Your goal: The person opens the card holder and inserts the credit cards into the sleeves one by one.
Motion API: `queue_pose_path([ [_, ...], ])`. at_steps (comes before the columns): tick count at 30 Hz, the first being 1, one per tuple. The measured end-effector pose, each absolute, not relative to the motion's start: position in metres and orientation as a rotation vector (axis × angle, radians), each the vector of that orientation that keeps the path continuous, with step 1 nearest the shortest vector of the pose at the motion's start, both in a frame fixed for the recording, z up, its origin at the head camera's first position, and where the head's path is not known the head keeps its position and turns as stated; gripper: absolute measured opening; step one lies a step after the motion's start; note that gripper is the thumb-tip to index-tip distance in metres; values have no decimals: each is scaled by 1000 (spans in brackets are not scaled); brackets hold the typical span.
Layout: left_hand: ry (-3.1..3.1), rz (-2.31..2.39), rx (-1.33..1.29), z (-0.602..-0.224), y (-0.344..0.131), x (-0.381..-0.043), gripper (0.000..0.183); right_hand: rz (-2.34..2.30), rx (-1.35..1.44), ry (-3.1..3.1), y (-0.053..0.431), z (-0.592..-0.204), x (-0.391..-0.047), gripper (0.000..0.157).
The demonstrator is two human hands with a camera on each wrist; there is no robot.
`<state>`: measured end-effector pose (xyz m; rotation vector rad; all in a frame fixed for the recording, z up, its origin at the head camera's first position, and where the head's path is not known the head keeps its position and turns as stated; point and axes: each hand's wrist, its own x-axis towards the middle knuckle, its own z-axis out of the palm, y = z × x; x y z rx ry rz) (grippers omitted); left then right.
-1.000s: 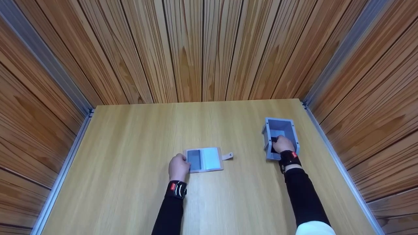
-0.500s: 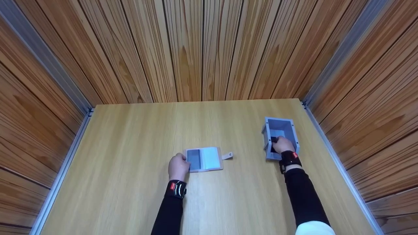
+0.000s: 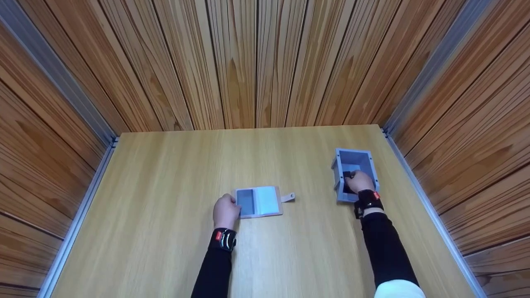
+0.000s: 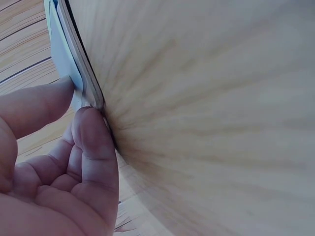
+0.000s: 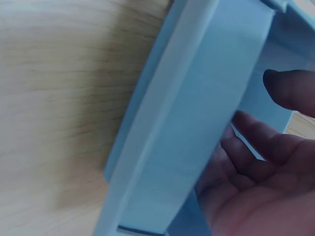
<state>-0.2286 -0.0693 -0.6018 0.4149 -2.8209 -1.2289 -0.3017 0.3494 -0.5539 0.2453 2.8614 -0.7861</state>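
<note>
A card holder (image 3: 258, 202) lies spread on the table, with pale clear-looking sleeves and a snap strap (image 3: 288, 198) sticking out to the right. My left hand (image 3: 226, 211) pinches its left edge; thumb and forefinger meet at its corner in the left wrist view. My right hand (image 3: 360, 182) is inside the blue-grey box (image 3: 338, 174). Beside its fingers in the head view is something black (image 3: 348, 184), too little seen to name. In the right wrist view, thumb and fingers stand apart with no object visible between them; the box wall hides part of the hand.
The wooden table (image 3: 165, 178) is enclosed by plank walls (image 3: 240, 66) at the back and both sides. Metal rails (image 3: 430, 211) run along its side edges. The box stands near the right rail, to the right of the card holder.
Inside the box, my right hand has shifted slightly, and more of the black thing shows beside the fingers. The left hand and card holder stay in place.
</note>
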Motion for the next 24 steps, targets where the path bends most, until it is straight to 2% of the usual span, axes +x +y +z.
queue_pose_path([
  [24, -2833, -1230, 419, -600, -70, -228, 14, -883, 320, 2925, 339, -544, -307, 38],
])
